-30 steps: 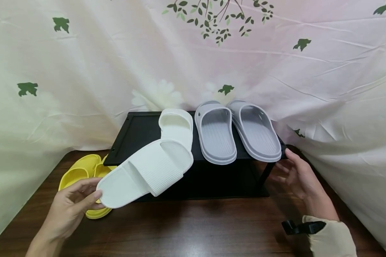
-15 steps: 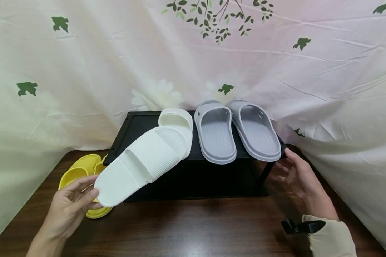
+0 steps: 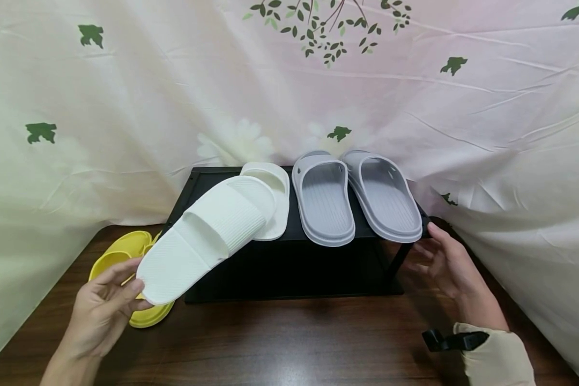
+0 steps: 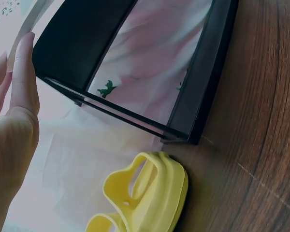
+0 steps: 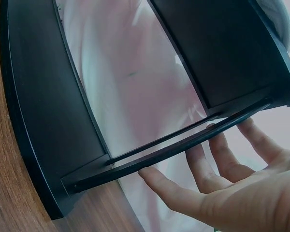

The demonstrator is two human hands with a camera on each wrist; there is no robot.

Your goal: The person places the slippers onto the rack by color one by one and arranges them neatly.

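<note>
My left hand (image 3: 101,308) pinches a white slide slipper (image 3: 171,268) by its heel end, thumb on top. The slipper slants up to the right over the upper shelf of a black shoe rack (image 3: 207,185), its toe overlapping a second white slipper (image 3: 277,214) that stands on that shelf. Whether the two touch, I cannot tell. At the rack's right end is my right hand (image 3: 455,268), thumb by the shelf corner. In the right wrist view, the extended fingers of this hand (image 5: 232,188) touch the rack's side bars.
Two grey clogs (image 3: 325,209) sit side by side on the upper shelf, right of the white slipper. Yellow clogs (image 3: 125,249) lie on the brown wooden surface (image 3: 289,343) left of the rack, partly behind my left hand. A patterned cloth (image 3: 173,80) hangs close behind.
My left hand has moved slightly left and up with the white slipper, whose toe has risen and shifted left, uncovering more of the second white slipper. The right hand has stayed put.
</note>
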